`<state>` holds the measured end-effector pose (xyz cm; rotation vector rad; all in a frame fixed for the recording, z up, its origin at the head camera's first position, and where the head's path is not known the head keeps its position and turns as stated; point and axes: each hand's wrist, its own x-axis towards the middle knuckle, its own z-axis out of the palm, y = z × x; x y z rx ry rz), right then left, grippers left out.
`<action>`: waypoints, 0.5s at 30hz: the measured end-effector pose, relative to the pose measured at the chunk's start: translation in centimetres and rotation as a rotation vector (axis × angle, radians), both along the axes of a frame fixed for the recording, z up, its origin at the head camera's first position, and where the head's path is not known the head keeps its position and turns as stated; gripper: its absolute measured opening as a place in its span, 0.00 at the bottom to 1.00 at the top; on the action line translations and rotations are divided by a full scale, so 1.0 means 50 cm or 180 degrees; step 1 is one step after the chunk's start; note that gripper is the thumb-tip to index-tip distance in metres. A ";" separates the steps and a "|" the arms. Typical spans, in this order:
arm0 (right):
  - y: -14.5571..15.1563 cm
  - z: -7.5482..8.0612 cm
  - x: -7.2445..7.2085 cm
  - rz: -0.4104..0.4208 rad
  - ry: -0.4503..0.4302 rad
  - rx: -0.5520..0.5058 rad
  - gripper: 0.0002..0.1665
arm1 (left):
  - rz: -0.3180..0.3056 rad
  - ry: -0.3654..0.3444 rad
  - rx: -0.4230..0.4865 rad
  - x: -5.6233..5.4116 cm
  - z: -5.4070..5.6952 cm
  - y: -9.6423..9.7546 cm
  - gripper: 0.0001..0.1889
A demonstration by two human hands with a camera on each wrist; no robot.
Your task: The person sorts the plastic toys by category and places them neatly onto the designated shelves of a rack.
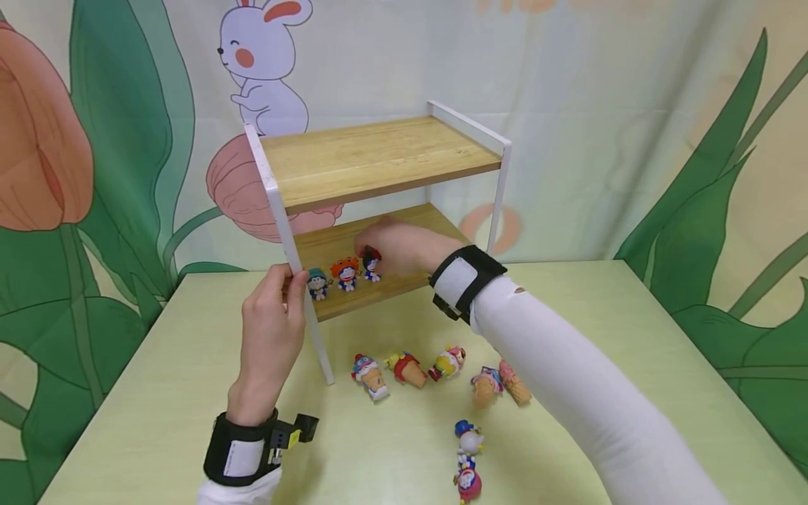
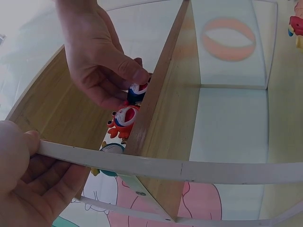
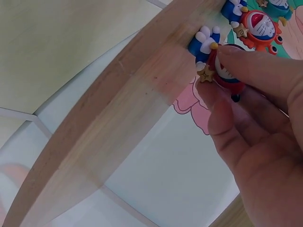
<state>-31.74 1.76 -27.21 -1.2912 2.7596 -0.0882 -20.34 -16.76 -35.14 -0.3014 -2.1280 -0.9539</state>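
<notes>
The right hand point(image 1: 407, 247) pinches, as its grip, the dark-hatted figurine point(image 1: 372, 268) at the lower shelf's point(image 1: 331, 244) front edge, long axis near vertical, head up, face frontward, beside the crab-hatted figurine point(image 1: 346, 275), while the left hand point(image 1: 274, 319) grips the white post point(image 1: 320, 344).

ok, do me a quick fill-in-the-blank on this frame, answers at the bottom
1. The right hand pinches a small figurine at the ____ of the shelf's two boards.
2. The orange crab-hatted figurine stands ____ the other two figurines at that board.
3. The left hand grips a shelf post whose colour is ____.

Missing words: lower; between; white.
</notes>
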 end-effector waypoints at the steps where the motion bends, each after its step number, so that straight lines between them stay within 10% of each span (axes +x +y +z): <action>1: 0.000 0.000 0.000 0.0005 -0.0003 -0.0001 0.18 | 0.0002 -0.0001 -0.0003 0.000 0.000 0.000 0.07; 15: 0.004 0.003 -0.003 -0.0101 -0.0300 -0.0018 0.38 | 0.0006 -0.0009 -0.0003 -0.001 0.000 0.000 0.08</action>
